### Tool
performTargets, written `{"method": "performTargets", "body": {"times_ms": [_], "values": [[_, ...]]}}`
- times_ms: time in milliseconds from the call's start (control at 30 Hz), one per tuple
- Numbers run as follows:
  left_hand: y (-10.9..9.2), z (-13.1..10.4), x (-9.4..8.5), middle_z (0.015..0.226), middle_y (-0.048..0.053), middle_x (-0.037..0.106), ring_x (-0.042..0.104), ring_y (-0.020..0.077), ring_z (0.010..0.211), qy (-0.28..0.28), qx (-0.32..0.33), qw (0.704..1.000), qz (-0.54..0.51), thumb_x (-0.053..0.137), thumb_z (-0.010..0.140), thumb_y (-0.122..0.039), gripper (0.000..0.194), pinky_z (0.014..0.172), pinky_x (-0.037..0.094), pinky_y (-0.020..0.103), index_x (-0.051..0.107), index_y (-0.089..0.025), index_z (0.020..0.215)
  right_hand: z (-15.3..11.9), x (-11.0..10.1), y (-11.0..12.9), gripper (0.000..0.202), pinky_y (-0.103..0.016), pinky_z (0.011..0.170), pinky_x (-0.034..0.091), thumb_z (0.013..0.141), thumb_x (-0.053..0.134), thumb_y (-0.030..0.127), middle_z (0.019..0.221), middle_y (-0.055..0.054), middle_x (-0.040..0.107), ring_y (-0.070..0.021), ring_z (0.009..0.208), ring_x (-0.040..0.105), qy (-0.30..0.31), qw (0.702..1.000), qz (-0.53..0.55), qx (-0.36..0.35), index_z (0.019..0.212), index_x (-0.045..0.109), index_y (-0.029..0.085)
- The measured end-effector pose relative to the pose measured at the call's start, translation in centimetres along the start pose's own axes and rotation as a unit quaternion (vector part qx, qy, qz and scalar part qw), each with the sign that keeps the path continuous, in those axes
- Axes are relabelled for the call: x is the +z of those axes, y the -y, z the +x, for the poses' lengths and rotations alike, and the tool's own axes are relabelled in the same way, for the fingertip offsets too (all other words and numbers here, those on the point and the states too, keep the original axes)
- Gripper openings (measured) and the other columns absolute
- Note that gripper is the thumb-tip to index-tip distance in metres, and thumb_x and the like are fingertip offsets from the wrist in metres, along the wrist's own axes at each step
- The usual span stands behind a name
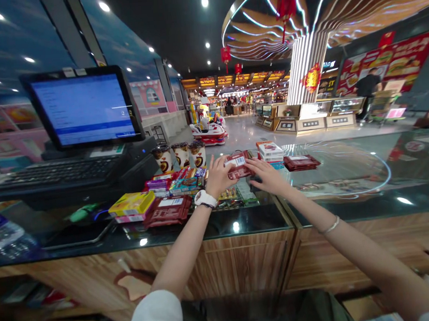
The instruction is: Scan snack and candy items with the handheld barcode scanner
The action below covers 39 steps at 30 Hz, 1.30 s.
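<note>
My left hand pinches the left end of a dark red-brown snack packet with a white barcode label, held just above the glass counter. At its right end, the fingers of my right hand grip the packet's edge. Below and left of my left hand lie colourful snack bars and a stack of similar red-brown packets. Beyond my right hand sits another flat pile of red-brown packets, beside small white and orange boxes.
A monitor and a black keyboard stand on the left. Three lidded cups line the counter's far side. Yellow and pink boxes and a dark tablet-like slab lie nearer. A person stands far right by stacked boxes.
</note>
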<state>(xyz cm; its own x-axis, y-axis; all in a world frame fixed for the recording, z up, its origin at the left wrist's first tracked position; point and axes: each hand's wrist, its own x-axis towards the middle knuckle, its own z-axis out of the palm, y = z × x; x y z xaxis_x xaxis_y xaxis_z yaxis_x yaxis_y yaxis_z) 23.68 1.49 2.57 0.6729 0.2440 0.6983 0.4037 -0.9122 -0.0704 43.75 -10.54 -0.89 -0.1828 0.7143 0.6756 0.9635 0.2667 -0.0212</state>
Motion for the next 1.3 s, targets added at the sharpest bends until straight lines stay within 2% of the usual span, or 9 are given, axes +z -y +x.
{"method": "performTargets", "body": {"times_ms": [167,400,567,733,900,1100,1200,1300], "values": [[-0.7,-1.8,-2.2,0.142,0.012,0.056,0.051,0.0303,0.132,-0.012,-0.013,1.0,-0.008,0.077,0.073,-0.032,0.038,0.125,0.018,0.056,0.068,-0.022,0.108,0.0,0.5,4.0,0.064,-0.053,0.122,0.03,0.089,0.058,0.018,0.156,-0.011,0.045,-0.0264,0.147,0.037,-0.001,0.999,-0.045,-0.019,0.15,0.042,0.018],[0.0,-6.2,-5.7,0.139,0.012,0.058,0.052,0.0306,0.132,0.0,-0.05,0.998,-0.042,0.081,0.068,-0.032,0.041,0.124,0.017,0.058,0.067,-0.023,0.105,0.2,1.2,8.1,0.052,-0.05,0.118,0.037,0.09,0.054,0.012,0.149,-0.011,0.053,-0.0253,0.141,0.047,-0.019,0.997,-0.056,-0.041,0.142,0.054,0.018],[1.6,-10.4,-8.2,0.137,0.011,0.059,0.054,0.0308,0.13,0.025,-0.09,0.991,-0.092,0.083,0.067,-0.035,0.043,0.122,0.021,0.059,0.065,-0.022,0.104,0.3,2.6,12.6,0.042,-0.046,0.114,0.044,0.092,0.052,0.011,0.142,-0.01,0.06,-0.0239,0.13,0.057,-0.041,0.997,-0.024,-0.061,0.133,0.062,0.018],[4.3,-13.4,-10.9,0.14,0.011,0.057,0.051,0.0304,0.132,0.059,-0.115,0.984,-0.122,0.084,0.065,-0.034,0.046,0.118,0.029,0.055,0.065,-0.022,0.106,1.3,4.5,16.5,0.037,-0.042,0.108,0.049,0.093,0.053,0.012,0.137,-0.011,0.064,-0.0237,0.127,0.06,-0.062,0.996,0.016,-0.069,0.128,0.065,0.017],[7.8,-14.8,-13.1,0.137,0.01,0.06,0.052,0.03,0.13,0.123,-0.119,0.977,-0.127,0.086,0.063,-0.039,0.049,0.115,0.033,0.052,0.067,-0.023,0.106,2.6,6.1,19.8,0.029,-0.039,0.103,0.051,0.093,0.058,0.014,0.133,-0.01,0.067,-0.0239,0.121,0.063,-0.067,0.995,0.042,-0.058,0.119,0.069,0.018],[11.2,-15.5,-14.4,0.133,0.007,0.063,0.056,0.0282,0.126,0.208,-0.141,0.962,-0.106,0.083,0.062,-0.045,0.048,0.118,0.029,0.051,0.068,-0.024,0.102,3.7,7.1,22.7,0.019,-0.033,0.088,0.054,0.096,0.055,0.016,0.103,-0.007,0.077,-0.0195,0.095,0.071,-0.012,0.997,0.068,-0.032,0.1,0.073,0.022],[11.8,-15.7,-14.4,0.132,0.005,0.065,0.059,0.0263,0.125,0.24,-0.137,0.955,-0.106,0.08,0.064,-0.045,0.047,0.12,0.025,0.05,0.069,-0.024,0.105,3.8,7.6,23.3,0.021,-0.036,0.091,0.054,0.098,0.052,0.02,0.11,-0.009,0.075,-0.0214,0.1,0.07,-0.019,0.995,0.091,-0.018,0.106,0.072,0.022],[11.8,-15.9,-14.1,0.132,0.006,0.066,0.06,0.0266,0.125,0.252,-0.135,0.953,-0.102,0.08,0.064,-0.042,0.049,0.119,0.03,0.049,0.069,-0.026,0.109,3.7,8.2,23.3,0.025,-0.042,0.098,0.054,0.095,0.056,0.022,0.124,-0.011,0.07,-0.0246,0.111,0.066,-0.012,0.993,0.118,-0.015,0.117,0.069,0.021]]}}
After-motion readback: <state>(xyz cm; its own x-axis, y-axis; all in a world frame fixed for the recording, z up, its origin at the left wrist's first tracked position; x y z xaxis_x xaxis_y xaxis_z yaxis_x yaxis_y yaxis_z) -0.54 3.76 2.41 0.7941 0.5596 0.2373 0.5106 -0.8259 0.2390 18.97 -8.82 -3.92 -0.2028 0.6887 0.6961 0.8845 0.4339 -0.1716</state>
